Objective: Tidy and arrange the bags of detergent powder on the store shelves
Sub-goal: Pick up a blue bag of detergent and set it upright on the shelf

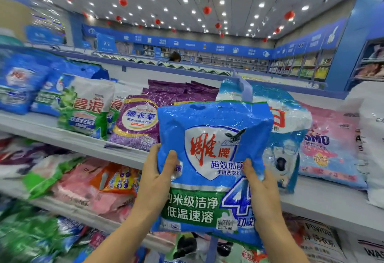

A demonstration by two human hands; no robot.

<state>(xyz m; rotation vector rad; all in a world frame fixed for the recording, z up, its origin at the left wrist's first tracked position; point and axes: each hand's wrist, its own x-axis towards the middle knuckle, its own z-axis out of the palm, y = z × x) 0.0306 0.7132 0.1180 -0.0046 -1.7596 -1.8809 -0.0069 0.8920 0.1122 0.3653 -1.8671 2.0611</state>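
A blue detergent bag (209,152) with a white shield, red characters and a green band is held upright in front of the top shelf (324,202). My left hand (158,175) grips its left edge, thumb on the front. My right hand (259,188) grips its right side, thumb on the front. Behind it stand a purple bag (137,121), a green and white bag (87,107), a light blue bag (288,129) and a pink bag (330,148).
More blue bags (22,82) fill the shelf's left end, and a white bag (372,142) stands at the right. The lower shelves hold pink and orange bags (97,183) and green bags (31,235). A person's head (175,56) shows beyond the shelf unit.
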